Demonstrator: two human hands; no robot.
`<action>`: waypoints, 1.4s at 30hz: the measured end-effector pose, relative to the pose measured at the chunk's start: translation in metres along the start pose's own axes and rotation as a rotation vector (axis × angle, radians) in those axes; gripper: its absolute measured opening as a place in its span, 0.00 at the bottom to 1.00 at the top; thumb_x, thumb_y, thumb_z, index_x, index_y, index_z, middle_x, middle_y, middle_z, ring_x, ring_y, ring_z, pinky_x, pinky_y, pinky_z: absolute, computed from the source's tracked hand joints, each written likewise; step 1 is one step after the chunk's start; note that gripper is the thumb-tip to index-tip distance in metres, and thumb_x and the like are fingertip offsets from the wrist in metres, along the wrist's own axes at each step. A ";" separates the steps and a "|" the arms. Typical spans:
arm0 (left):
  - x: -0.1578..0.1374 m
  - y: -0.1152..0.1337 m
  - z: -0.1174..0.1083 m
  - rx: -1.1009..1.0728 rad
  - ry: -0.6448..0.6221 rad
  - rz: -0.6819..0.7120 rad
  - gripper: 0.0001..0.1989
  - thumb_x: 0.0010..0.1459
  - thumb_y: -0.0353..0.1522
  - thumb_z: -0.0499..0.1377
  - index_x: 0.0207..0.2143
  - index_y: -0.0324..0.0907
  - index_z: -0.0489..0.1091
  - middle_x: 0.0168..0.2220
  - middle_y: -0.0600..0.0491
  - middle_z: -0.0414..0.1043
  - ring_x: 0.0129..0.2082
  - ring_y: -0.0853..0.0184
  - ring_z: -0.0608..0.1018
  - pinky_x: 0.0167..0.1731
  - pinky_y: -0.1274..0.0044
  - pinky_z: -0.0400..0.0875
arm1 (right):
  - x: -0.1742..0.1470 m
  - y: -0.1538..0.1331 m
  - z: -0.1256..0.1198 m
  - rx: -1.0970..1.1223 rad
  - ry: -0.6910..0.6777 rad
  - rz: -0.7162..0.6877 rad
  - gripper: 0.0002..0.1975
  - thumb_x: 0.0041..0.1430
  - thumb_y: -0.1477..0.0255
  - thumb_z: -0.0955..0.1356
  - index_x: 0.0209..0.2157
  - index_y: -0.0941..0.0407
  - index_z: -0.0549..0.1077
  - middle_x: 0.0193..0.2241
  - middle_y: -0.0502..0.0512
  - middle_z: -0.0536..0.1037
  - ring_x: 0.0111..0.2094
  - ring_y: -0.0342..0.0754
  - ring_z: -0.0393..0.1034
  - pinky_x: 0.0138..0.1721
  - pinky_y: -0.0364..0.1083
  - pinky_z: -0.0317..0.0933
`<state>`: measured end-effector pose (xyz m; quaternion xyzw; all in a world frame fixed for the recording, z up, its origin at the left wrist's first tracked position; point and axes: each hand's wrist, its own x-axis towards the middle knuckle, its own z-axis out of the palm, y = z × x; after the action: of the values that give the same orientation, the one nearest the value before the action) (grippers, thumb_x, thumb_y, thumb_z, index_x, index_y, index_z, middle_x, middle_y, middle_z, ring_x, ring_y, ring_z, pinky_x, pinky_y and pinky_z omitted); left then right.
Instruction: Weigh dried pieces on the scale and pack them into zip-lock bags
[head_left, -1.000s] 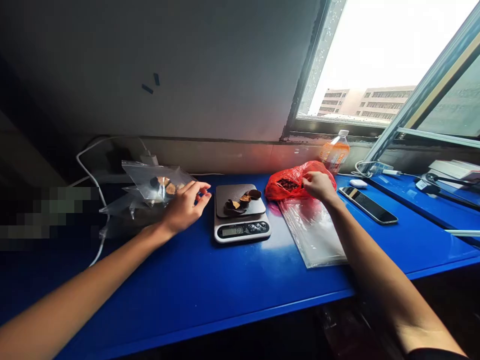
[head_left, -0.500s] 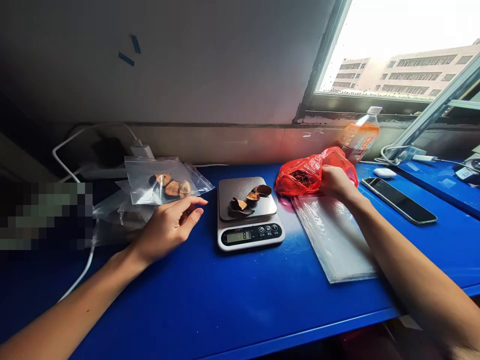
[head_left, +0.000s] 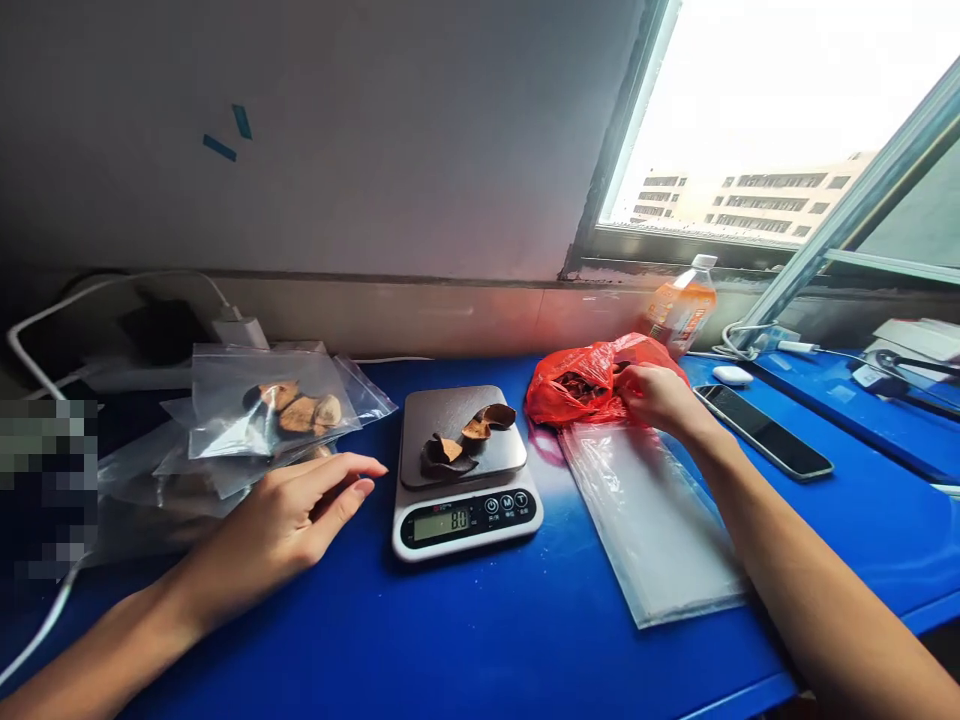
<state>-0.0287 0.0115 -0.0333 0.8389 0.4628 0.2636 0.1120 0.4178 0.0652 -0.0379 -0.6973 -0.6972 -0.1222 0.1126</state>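
My left hand (head_left: 300, 520) hovers over the blue desk beside the scale, its thumb and index finger apart, holding nothing. Close by, a clear zip bag (head_left: 225, 400) contains several brown dried pieces. On the steel plate of the white digital kitchen scale (head_left: 469, 510) lie curled, dried brown husk-like pieces (head_left: 450, 452); the display seems to read 8.0. My right hand (head_left: 654, 396) has its fingers closed at the opening of a red plastic bag (head_left: 574, 375), which has dark dried pieces inside. Its fingertips are partly hidden by the crumpled bag.
A stack of clear empty bags (head_left: 660, 540) lies right of the scale. Farther right are a phone (head_left: 765, 430) and a white earbud case (head_left: 732, 375). An orange drink bottle (head_left: 686, 305) stands by the wall. A white cable (head_left: 30, 340) runs along the left.
The view has shifted, so things sit lower and further left. My right hand has moved toward the bag's opening. The scale's reading went from about 8.1 to 8.0. My left hand stays beside the scale.
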 end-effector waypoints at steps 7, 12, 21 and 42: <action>-0.001 0.008 0.000 -0.007 -0.016 0.029 0.16 0.62 0.45 0.53 0.40 0.49 0.76 0.36 0.58 0.80 0.34 0.67 0.81 0.36 0.80 0.75 | 0.003 -0.013 -0.004 0.016 -0.065 0.097 0.12 0.55 0.68 0.66 0.38 0.55 0.78 0.36 0.59 0.81 0.34 0.53 0.75 0.29 0.45 0.57; 0.001 0.011 0.000 0.013 -0.013 0.054 0.17 0.62 0.45 0.53 0.40 0.47 0.76 0.35 0.57 0.80 0.33 0.66 0.80 0.35 0.79 0.75 | 0.004 -0.020 0.005 0.068 -0.001 0.041 0.08 0.53 0.73 0.67 0.33 0.55 0.79 0.33 0.58 0.80 0.31 0.50 0.72 0.29 0.44 0.57; -0.001 0.020 -0.003 0.000 -0.034 0.082 0.17 0.63 0.43 0.51 0.41 0.44 0.76 0.37 0.54 0.81 0.34 0.65 0.80 0.38 0.76 0.75 | -0.011 -0.047 -0.042 0.466 0.739 -0.023 0.07 0.58 0.69 0.66 0.33 0.57 0.76 0.30 0.56 0.78 0.29 0.46 0.70 0.32 0.46 0.66; -0.005 0.007 0.002 -0.022 -0.015 0.082 0.17 0.63 0.46 0.52 0.41 0.48 0.76 0.38 0.55 0.81 0.36 0.64 0.81 0.38 0.77 0.75 | 0.009 -0.003 -0.006 0.199 0.250 0.143 0.13 0.58 0.66 0.64 0.35 0.57 0.77 0.38 0.63 0.77 0.36 0.52 0.71 0.38 0.49 0.64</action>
<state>-0.0251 0.0036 -0.0341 0.8579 0.4241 0.2667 0.1137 0.4152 0.0718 -0.0290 -0.7100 -0.6351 -0.1300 0.2752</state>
